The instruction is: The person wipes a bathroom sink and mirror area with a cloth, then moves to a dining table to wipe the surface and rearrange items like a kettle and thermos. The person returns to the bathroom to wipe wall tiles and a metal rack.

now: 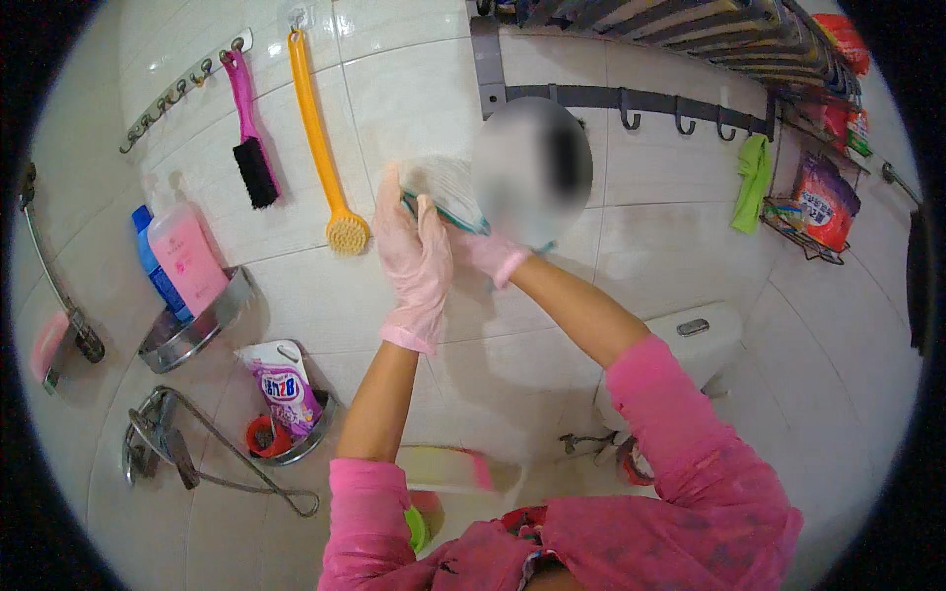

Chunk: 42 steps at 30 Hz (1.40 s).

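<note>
My left hand (412, 262), in a thin pale pink glove, is raised in front of the tiled wall. Its thumb and fingers close on the edge of a whitish cloth (443, 181) with a teal border. My right hand (494, 255), gloved the same way, sits just to the right at the lower part of that cloth. Its fingers are mostly hidden behind the cloth and the left hand, so its grip cannot be made out. A blurred oval patch covers what lies right of the cloth.
A yellow long-handled brush (318, 140) and a pink-handled brush (247, 133) hang at left. Metal corner shelves (196, 336) carry bottles and a pouch. A dark rack with hooks (628, 103) juts out at upper right. A toilet cistern (695, 340) stands lower right.
</note>
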Each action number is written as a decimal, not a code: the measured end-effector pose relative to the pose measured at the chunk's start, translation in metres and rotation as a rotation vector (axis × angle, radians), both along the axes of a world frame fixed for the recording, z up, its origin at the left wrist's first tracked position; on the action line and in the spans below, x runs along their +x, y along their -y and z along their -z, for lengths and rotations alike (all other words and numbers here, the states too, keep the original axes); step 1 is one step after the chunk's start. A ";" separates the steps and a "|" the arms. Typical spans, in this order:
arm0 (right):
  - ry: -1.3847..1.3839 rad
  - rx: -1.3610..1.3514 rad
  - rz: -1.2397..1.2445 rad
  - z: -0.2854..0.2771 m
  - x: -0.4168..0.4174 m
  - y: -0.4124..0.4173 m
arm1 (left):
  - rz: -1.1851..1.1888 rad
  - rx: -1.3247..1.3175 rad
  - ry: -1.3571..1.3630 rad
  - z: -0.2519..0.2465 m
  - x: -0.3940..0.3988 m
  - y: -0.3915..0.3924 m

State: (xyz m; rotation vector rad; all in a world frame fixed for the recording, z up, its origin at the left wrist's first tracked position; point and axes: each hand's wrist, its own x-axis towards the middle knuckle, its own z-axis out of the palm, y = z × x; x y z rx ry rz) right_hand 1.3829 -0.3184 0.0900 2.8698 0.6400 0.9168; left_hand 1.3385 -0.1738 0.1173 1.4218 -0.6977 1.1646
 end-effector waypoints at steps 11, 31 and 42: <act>0.122 0.920 -0.234 -0.202 0.017 -0.060 | -0.364 0.442 0.364 -0.097 0.036 -0.035; -0.488 0.774 0.145 0.047 -0.043 0.009 | -0.104 0.641 -0.051 0.115 0.009 -0.002; -0.275 0.104 0.239 0.085 -0.067 0.226 | -0.043 1.083 0.290 0.107 -0.029 0.149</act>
